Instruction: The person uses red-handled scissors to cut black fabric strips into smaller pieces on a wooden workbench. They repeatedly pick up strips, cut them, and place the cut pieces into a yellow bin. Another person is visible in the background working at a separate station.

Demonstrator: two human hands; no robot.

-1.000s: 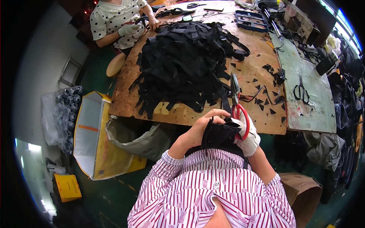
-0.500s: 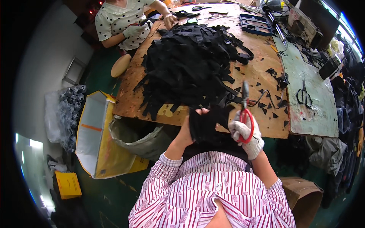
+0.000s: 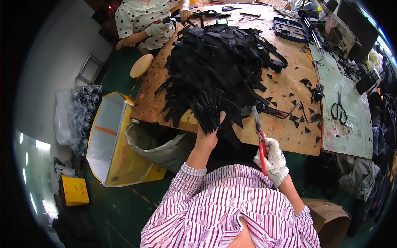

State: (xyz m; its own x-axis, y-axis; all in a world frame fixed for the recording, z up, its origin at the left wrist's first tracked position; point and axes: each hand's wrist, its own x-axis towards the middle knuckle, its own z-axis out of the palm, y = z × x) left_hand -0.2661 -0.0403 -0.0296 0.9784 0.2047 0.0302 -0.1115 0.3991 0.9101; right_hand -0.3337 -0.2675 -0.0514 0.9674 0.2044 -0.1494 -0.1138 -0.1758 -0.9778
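Observation:
My bare left hand (image 3: 208,138) grips a bunch of black fabric strips (image 3: 208,108), their layered ends fanned toward the pile. In my gloved right hand (image 3: 272,160) is a pair of scissors (image 3: 260,138) with red handles. The blades point up and away, near a black piece with a pointed end that hangs beside the left hand. A large heap of black straps (image 3: 215,58) lies just beyond both hands on the wooden table (image 3: 285,136). Part of my left fingers is hidden by the strips.
Dark scissors (image 3: 339,109) rest on the pale green board at right, with black triangular scraps (image 3: 295,118) nearby. At far left, a co-worker in a dotted top (image 3: 138,20) handles black straps. A grey sack (image 3: 159,151) and yellow bag (image 3: 113,140) stand below the table's left edge.
My left hand has raised and turned the black strips, whose ends now fan out over the pile. The scissors have swung, their blades now leaning left. The view has shifted slightly.

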